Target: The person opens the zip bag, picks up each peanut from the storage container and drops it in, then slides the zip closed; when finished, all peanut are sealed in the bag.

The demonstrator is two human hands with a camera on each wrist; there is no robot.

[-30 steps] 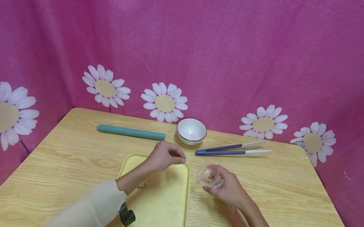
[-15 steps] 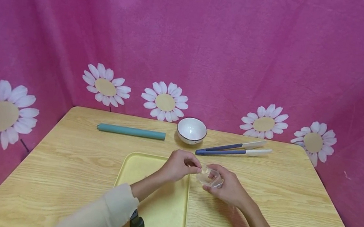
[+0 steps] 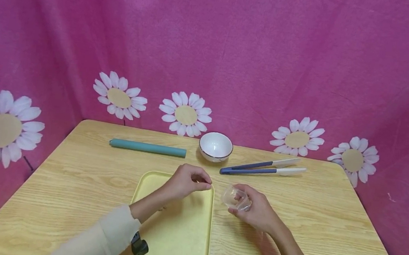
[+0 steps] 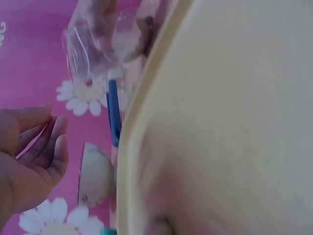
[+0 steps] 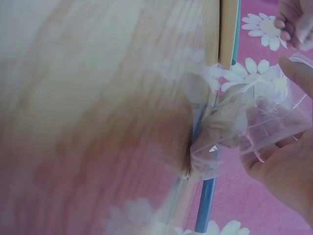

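My right hand (image 3: 260, 214) grips a clear plastic cup (image 3: 229, 199) from its right side, above the table just right of the tray. The cup is tilted, its mouth towards my left hand; whether anything lies inside is unclear. Over the far right corner of the yellow tray (image 3: 183, 235) hovers my left hand (image 3: 187, 181), thumb and fingers loosely bent. In the left wrist view nothing shows between those fingertips. A small brownish thing (image 4: 160, 226) lies blurred on the tray, mostly hidden by my left wrist in the head view.
Behind the tray stands a white bowl (image 3: 215, 146) with a dark rim. Blue-and-white tongs (image 3: 250, 171) lie to its right, a teal tube (image 3: 148, 148) to its left. A pink flowered cloth (image 3: 235, 63) hangs around the wooden table (image 3: 68, 179).
My left hand moved right to the cup's mouth, then drew back left over the tray's corner. The right hand and the cup stayed almost still.
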